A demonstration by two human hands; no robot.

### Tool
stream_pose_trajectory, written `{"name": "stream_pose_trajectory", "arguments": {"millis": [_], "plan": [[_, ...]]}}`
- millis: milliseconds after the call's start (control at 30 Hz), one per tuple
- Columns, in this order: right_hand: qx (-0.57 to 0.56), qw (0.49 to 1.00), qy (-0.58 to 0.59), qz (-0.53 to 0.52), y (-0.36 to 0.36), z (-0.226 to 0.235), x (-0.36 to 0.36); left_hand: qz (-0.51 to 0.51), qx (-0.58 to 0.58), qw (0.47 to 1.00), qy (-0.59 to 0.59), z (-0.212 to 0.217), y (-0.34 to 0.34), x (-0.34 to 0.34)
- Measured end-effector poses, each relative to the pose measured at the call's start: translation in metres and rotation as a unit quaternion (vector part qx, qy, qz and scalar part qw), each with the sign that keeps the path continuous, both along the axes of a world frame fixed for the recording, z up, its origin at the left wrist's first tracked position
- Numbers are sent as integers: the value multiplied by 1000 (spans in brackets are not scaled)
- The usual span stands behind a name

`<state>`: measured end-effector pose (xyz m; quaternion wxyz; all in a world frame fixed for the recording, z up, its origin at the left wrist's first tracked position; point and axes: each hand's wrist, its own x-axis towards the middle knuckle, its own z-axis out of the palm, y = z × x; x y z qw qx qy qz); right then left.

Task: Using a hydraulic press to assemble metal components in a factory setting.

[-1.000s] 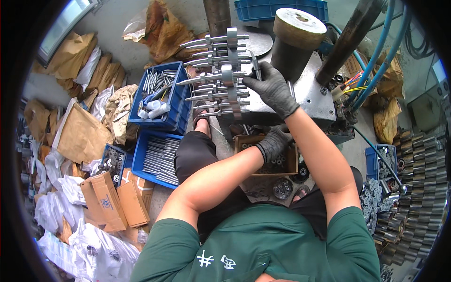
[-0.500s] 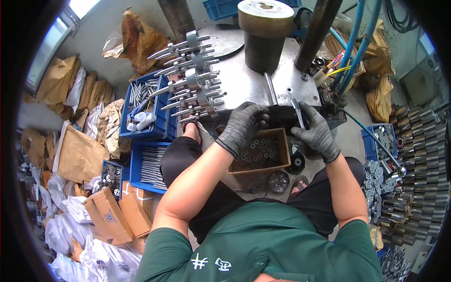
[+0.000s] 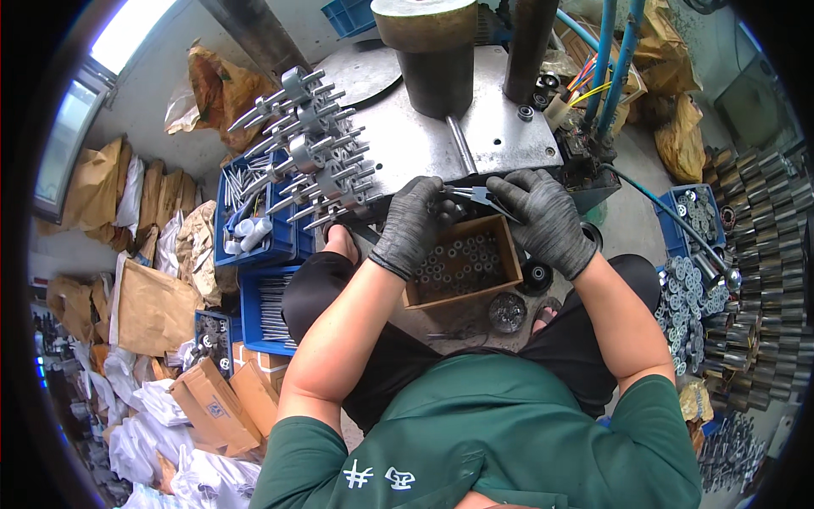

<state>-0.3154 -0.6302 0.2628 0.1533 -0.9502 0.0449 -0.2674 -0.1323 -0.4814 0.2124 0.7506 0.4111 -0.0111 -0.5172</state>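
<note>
Metal rod (image 3: 480,196) pinched between both gloved hands (image 3: 415,222) (image 3: 543,216) above cardboard box (image 3: 462,265).

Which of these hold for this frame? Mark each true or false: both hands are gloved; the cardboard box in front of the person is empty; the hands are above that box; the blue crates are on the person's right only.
1. Both hands wear dark gloves. True: left hand and right hand.
2. The cardboard box is empty. False: it holds many small metal sleeves.
3. The hands meet over the box's far edge, holding a thin metal piece. True.
4. Blue crates sit only on the right. False: blue crates of metal pins sit on the left too.
</note>
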Motion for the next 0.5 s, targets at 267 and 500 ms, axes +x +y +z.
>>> {"name": "stream_pose_trajectory", "arguments": {"millis": [267, 500], "plan": [[13, 1000, 7, -11, 4, -7, 4, -7, 19, 999, -49, 12, 7, -4], [17, 999, 34, -23, 7, -5, 7, -11, 9, 997, -81, 11, 10, -3]]}}
